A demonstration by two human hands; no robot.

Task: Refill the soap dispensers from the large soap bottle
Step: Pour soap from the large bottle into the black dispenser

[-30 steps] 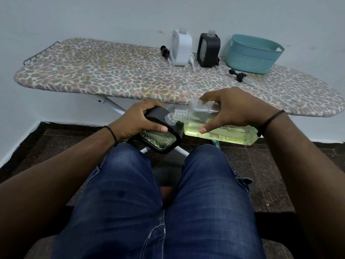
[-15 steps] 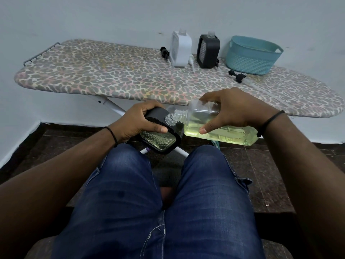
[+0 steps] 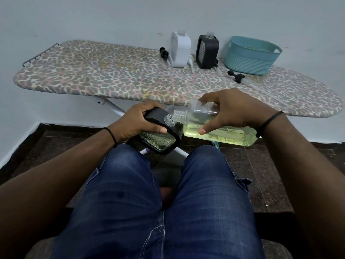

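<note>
Item: large soap bottle (image 3: 220,128), gripped sideways in our right hand (image 3: 235,111), neck touching the black dispenser (image 3: 160,135) our left hand (image 3: 138,124) grips, below the ironing board's (image 3: 112,77) near edge. Unchanged from before; we judge pouring continues.

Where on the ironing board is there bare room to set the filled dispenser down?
The board's whole left stretch, from the wire rack end to the white dispenser, is bare. So is the near edge. The back right is crowded: white and black dispensers, basket, loose pumps.
</note>
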